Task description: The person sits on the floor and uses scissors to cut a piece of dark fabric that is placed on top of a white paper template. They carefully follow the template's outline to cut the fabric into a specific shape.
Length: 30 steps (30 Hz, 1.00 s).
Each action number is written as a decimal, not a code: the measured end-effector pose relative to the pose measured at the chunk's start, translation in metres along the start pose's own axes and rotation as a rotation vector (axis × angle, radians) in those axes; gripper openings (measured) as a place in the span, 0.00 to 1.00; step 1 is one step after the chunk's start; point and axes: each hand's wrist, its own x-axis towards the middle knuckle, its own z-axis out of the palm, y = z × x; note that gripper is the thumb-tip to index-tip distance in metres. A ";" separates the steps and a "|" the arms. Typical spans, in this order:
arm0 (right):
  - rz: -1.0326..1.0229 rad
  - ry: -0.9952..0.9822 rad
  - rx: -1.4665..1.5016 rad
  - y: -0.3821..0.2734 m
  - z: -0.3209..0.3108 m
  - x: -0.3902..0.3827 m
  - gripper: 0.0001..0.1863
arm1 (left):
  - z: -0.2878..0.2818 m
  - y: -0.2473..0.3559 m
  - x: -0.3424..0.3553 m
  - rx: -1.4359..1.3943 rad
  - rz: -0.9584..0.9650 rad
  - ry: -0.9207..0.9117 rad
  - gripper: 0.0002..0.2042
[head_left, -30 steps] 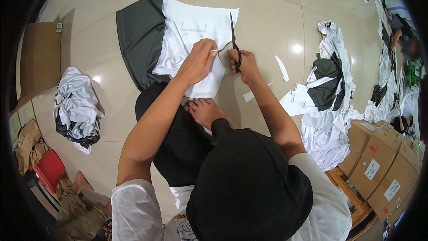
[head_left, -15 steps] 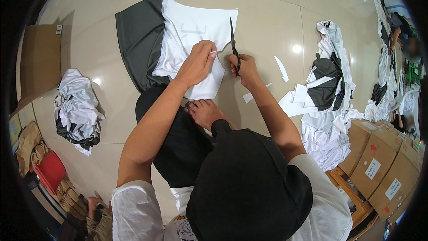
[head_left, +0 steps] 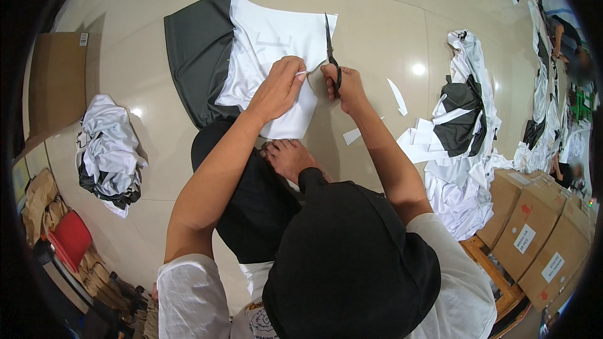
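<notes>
The left hand (head_left: 276,88) pinches the edge of a white garment (head_left: 270,50) spread on the floor (head_left: 389,25). The right hand (head_left: 342,85) grips black scissors (head_left: 330,47), their blades at the garment's edge. A dark grey cloth (head_left: 191,50) lies under it; white scraps (head_left: 397,95) lie near.

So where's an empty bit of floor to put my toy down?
Bare floor shows between the flat cardboard sheet and the grey and white cloth, and also beyond the scissors toward the top. It is crowded on the right, where the cloth heap and cartons sit, and around the hands: left hand, right hand.
</notes>
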 end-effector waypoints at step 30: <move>-0.044 -0.046 -0.024 -0.005 -0.007 0.008 0.17 | -0.003 0.001 0.002 0.005 -0.025 -0.040 0.12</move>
